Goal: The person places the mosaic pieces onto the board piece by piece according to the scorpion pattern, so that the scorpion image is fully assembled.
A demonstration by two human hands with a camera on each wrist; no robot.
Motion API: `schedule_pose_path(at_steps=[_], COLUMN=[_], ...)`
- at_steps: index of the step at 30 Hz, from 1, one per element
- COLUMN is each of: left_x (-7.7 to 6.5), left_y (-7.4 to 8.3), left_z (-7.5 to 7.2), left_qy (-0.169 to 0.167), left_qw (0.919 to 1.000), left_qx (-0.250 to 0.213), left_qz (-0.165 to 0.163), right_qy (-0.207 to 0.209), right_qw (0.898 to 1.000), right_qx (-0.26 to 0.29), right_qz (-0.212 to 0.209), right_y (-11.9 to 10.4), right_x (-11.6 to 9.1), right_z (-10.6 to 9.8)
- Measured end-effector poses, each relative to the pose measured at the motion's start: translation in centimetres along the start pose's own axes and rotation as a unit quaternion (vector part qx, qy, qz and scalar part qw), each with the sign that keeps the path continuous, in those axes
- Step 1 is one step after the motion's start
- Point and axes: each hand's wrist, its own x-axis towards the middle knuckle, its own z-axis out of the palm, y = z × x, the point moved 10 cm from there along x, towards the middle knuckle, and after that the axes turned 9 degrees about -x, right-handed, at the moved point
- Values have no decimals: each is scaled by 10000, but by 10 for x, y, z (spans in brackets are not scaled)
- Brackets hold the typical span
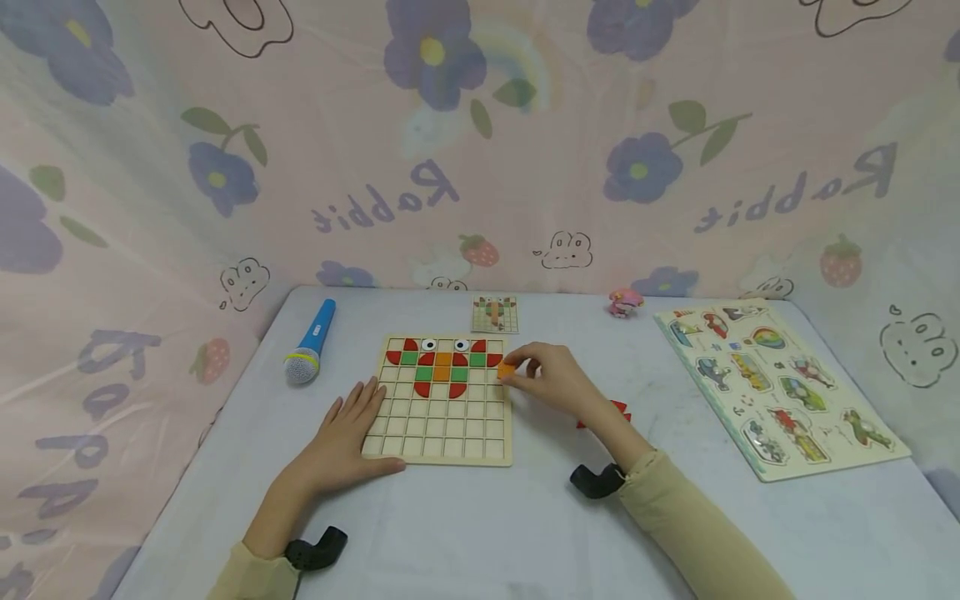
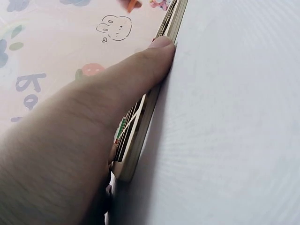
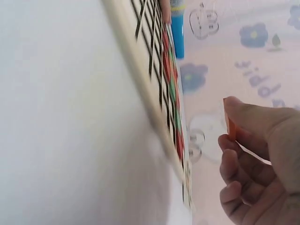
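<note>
A wooden grid board lies flat on the table, its upper rows filled with red, green and orange tiles and two eye tiles. Along the board's left edge rests my left hand, fingers spread and thumb at the front corner; in the left wrist view that thumb touches the board's rim. My right hand pinches an orange tile between thumb and fingertips, close over the board's right edge. A small pattern card with a similar picture lies behind the board.
Several red tiles lie under the right forearm. A blue toy microphone is at the left, a pink figurine at the back. On the right lies a picture puzzle board. A printed cloth hangs behind the table.
</note>
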Motion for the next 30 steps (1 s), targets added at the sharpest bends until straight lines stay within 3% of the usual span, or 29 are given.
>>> schedule_pose_path(at_steps=[4,9,21,30], left_x=[0,0,-1,-1], left_y=[-2,0,2,2], left_z=[0,-1,-4,-4], left_qy=[3,34,33,36], left_qw=[10000,10000,10000,10000], left_qx=[-17,-20,-24,28], left_qz=[2,56,45,69], right_qy=[-187,-294,-140,-4], right_qw=[9993,9984,9988,9992], right_qx=[283,436,472,397], right_qz=[-184,-223,76,-15], right_y=[-30,-49,-46,-45], right_x=[17,30,40,38], right_z=[27,53,81,93])
